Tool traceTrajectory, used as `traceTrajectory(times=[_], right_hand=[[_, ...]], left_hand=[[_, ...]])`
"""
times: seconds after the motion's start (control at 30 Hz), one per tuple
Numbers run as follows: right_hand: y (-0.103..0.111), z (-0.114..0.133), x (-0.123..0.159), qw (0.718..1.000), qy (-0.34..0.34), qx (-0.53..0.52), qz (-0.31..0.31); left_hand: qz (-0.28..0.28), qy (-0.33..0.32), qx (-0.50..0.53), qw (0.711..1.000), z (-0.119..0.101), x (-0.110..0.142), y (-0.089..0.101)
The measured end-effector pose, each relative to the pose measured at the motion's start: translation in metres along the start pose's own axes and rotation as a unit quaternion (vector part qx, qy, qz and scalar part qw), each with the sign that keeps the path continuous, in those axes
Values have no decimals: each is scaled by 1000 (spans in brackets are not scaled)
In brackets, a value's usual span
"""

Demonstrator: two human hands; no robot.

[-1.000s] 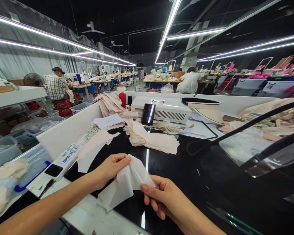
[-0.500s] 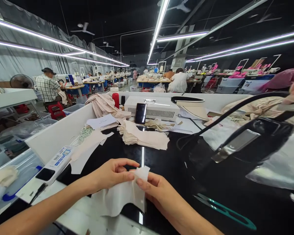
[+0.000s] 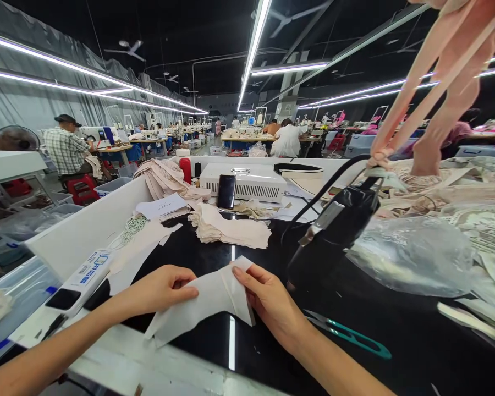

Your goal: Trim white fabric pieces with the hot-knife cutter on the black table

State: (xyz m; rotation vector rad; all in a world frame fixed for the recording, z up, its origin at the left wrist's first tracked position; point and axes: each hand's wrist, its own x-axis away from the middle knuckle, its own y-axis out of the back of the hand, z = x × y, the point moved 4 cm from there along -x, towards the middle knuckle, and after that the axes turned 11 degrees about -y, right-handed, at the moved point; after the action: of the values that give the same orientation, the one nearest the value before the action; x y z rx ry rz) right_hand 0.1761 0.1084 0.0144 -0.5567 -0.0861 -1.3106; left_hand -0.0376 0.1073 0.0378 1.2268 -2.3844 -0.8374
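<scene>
Between my hands a white cut fabric piece [image 3: 202, 305] is stretched out above the black tabletop, with a fold or layered edge near its right end. My left hand [image 3: 165, 291] pinches its upper left edge between thumb and fingers. At the upper right corner my right hand [image 3: 268, 297] grips it, thumb on top and fingers behind. Beyond them lies a stack of cream fabric pieces [image 3: 231, 228]. Thread snips with a teal handle [image 3: 365, 342] rest on the table by my right forearm.
A black device with a cable [image 3: 338, 220] stands at right, pink straps [image 3: 433, 93] hanging above it. Beside it are a clear plastic bag [image 3: 412, 256] and lace fabric. A phone [image 3: 226, 191] leans on a white metal box [image 3: 256, 184]. A power bank [image 3: 64, 298] lies left; several people sit farther off.
My left hand has moved left, away from my right, and the fabric piece is now spread flatter between them. The view has turned right, showing more of the pink straps and bag.
</scene>
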Motion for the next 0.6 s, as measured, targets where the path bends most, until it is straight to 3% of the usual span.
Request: traceTrajectory(times=[0.17,0.3,0.37,0.47,0.53,0.6], right_hand=[[8,20,-10,993,86,33,-69],[7,31,-3,985,139,47,-86],[9,27,6,985,139,69,-80],[12,11,22,976,110,183,-41],[15,-2,31,953,97,288,-11],[16,-12,39,922,111,370,8]], left_hand=[[-77,-32,-128,988,-8,-1,36],[-126,-91,-252,955,-17,12,56],[-94,-129,-310,937,-20,24,54],[24,-118,-280,952,-19,42,37],[83,-100,-239,962,-21,50,25],[95,-108,-225,964,-27,49,14]])
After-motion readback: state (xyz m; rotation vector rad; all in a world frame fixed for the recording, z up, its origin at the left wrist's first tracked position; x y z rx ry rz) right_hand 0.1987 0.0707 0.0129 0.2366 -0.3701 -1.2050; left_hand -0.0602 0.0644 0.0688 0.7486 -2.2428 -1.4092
